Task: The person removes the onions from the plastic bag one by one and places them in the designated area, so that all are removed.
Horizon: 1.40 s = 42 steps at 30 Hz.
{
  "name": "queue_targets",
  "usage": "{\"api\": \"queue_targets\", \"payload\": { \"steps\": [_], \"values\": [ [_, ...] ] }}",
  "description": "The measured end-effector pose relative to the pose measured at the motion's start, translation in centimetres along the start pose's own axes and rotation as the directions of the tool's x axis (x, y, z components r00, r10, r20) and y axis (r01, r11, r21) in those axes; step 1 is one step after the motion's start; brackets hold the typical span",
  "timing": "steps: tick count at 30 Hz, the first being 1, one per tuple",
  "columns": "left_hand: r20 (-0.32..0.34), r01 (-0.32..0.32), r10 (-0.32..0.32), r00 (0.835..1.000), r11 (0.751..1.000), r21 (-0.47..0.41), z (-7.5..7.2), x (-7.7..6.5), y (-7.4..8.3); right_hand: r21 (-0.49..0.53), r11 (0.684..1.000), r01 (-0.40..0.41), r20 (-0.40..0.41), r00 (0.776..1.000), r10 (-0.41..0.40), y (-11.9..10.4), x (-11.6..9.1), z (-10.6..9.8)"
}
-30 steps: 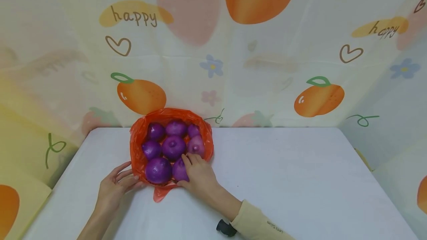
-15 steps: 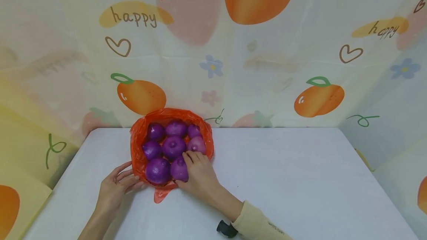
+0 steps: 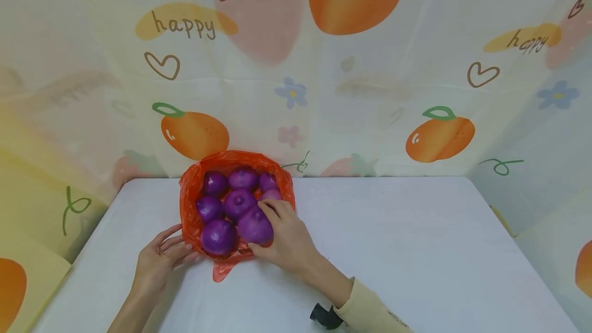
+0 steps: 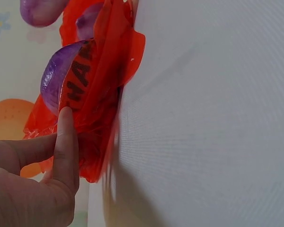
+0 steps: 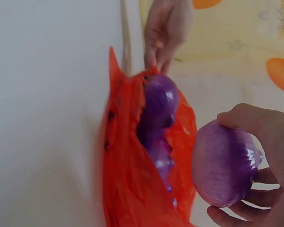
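Note:
In the head view, a red plastic bag (image 3: 188, 204) stands with its mouth rolled wide, holding several purple onions (image 3: 219, 237). My right hand (image 3: 291, 238) grips one large onion (image 3: 255, 226) between thumb and fingers, raised at the bag's front right. The right wrist view shows this held onion (image 5: 226, 163) apart from the bag (image 5: 128, 165). Against the bag's left side rests my left hand (image 3: 154, 263), its fingers fairly straight. In the left wrist view, a fingertip of the left hand (image 4: 42, 182) touches the bag's printed side (image 4: 80, 85).
The bag sits toward the back left of a white table (image 3: 393, 240). Behind it hangs a cloth (image 3: 361, 91) printed with fruit, hearts and words. A black device (image 3: 326, 316) is at the right sleeve (image 3: 370, 307).
My right hand has lifted the front right onion and drawn it slightly up and to the right. The left hand stays at the bag's side.

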<state>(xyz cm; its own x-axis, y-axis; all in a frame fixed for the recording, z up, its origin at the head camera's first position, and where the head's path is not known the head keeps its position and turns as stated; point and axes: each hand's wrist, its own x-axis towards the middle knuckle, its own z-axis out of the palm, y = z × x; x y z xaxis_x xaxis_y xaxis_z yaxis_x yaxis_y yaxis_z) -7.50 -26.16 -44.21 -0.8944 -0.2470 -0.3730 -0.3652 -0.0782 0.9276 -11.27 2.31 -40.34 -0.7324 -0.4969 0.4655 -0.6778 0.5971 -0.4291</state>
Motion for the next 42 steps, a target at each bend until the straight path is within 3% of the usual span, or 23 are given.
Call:
{"api": "queue_targets", "payload": {
  "steps": [8, 17, 27, 33, 42],
  "values": [
    [0.003, -0.003, 0.003, 1.0, 1.0, 0.001, 0.0, -0.1, 0.0, 0.071, 0.995, -0.067, -0.052, 0.996, 0.07, 1.7, 0.0, -1.5],
    [0.002, -0.016, 0.016, 1.0, 1.0, 0.008, 0.0, 0.1, -0.1, 0.064, 0.99, -0.127, -0.123, 0.983, 0.134, 4.1, 0.1, -3.3],
    [-0.005, -0.007, 0.007, 1.0, 1.0, 0.009, 0.1, 0.1, 0.0, 0.076, 0.966, -0.246, -0.193, 0.947, 0.256, 8.1, 0.4, -5.0],
    [0.004, -0.02, 0.02, 1.0, 1.0, -0.014, 0.0, 0.0, -0.1, 0.072, 0.951, -0.302, -0.205, 0.928, 0.31, 10.8, 0.5, -4.8],
    [-0.008, -0.005, 0.005, 1.0, 1.0, -0.022, -0.1, -0.1, -0.1, 0.045, 0.915, -0.402, -0.158, 0.901, 0.404, 14.3, 0.5, -3.1]
  ]
}}
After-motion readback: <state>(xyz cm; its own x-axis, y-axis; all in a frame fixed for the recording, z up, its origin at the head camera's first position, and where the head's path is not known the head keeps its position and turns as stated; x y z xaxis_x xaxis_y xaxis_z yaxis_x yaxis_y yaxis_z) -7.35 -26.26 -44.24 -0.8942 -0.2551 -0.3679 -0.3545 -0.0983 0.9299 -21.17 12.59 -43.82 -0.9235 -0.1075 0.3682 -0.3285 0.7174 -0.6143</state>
